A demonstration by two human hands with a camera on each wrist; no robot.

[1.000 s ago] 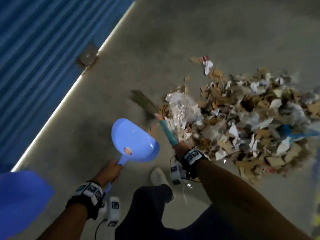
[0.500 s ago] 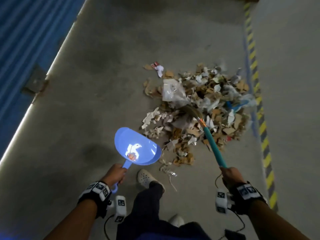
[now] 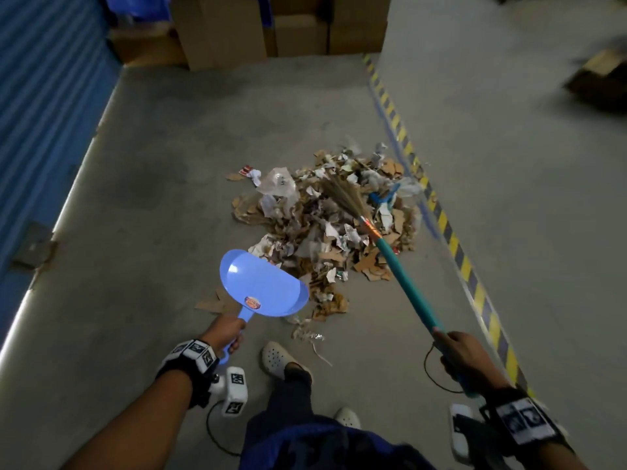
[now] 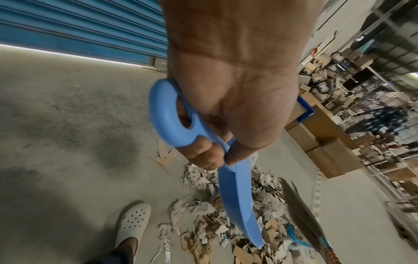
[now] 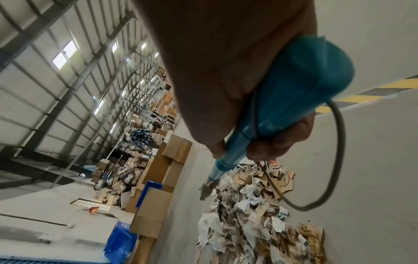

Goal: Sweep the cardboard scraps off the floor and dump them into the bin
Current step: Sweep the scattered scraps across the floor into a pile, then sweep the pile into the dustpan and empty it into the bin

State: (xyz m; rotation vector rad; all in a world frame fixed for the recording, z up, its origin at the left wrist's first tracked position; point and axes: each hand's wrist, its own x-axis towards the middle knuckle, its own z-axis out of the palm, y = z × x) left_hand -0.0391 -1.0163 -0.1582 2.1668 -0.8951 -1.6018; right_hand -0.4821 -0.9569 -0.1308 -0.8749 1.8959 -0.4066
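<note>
The scraps (image 3: 325, 232) lie heaped mid-floor (image 3: 163, 184), with bare concrete reaching left to the blue shutter (image 3: 44, 106), a yellow-black stripe (image 3: 451, 239) touching the heap's right edge, and boxes (image 3: 237, 28) well beyond its far side. The left hand (image 3: 225, 332) is curled round the handle of the dustpan (image 3: 261, 286), held above the floor at the heap's near-left edge, just ahead of a white shoe (image 3: 276, 357). The right hand (image 3: 466, 354) grips the end of the broom (image 3: 400, 273), whose bristles rest on the heap's far right part, so the scraps lie ahead of and between both hands.
</note>
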